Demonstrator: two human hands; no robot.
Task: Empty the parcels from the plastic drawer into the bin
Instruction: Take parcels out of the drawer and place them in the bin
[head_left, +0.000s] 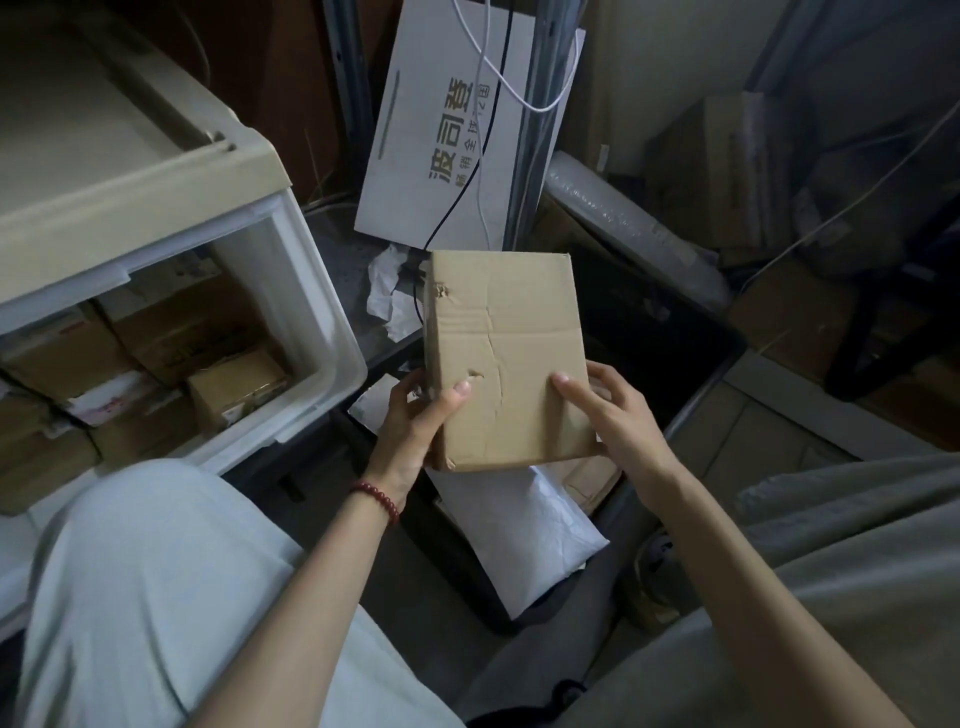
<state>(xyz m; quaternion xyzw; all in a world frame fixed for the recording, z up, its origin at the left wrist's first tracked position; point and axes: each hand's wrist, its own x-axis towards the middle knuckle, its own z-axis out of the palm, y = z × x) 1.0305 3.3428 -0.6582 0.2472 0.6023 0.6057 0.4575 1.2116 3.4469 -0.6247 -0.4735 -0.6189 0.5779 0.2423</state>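
Pale trouser knee (156, 571) is seen at 7 o'clock. Cardboard parcel (506, 338) is gripped at its near corners by left hand (415, 421) and right hand (613, 415), held over black bin (730, 348). White mailer bag (519, 525) is already binned, 6 o'clock. Plastic drawer (324, 312), 9 o'clock, is judged far from emptied: several boxes (182, 332) left.

The parcel (506, 358) was matt brown cardboard, creased and torn; the drawer (337, 338) smooth, faintly glossy white plastic; the white mailer (524, 535) looked like crinkled plastic film.
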